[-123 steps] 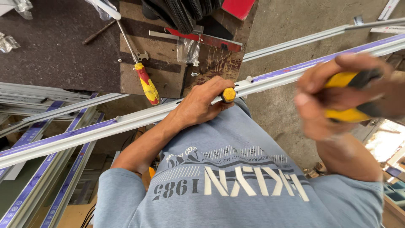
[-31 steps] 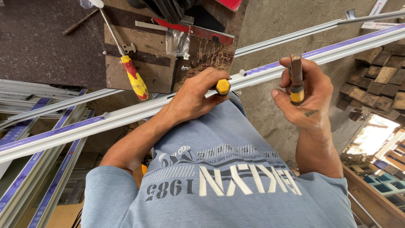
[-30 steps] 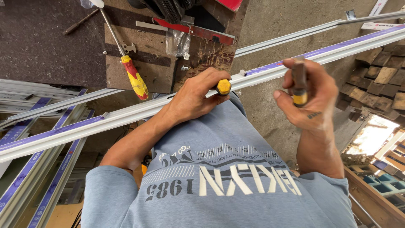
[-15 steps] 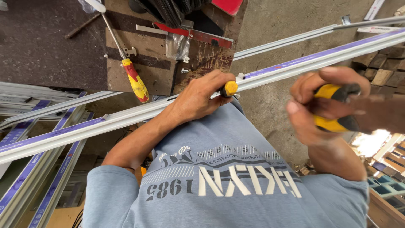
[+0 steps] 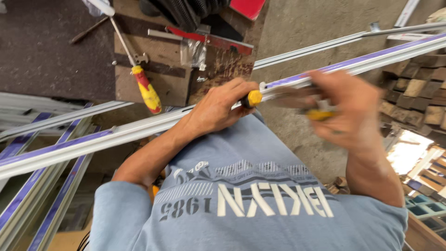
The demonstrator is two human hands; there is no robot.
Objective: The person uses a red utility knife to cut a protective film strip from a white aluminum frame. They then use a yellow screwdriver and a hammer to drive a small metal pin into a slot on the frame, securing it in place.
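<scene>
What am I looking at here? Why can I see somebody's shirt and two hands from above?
The camera sits on a person's head and looks straight down, so you see the blue shirt and both arms from above. No machine is here, only a person's two hands. The left hand grips a tool with a yellow-ended handle and presses it against a long white bar with a purple stripe. The right hand is blurred because it is moving; it holds another tool with some yellow on it, too smeared to name. Further down lies a wooden board with a red and yellow screwdriver on it. More white and purple bars lie to the left.
</scene>
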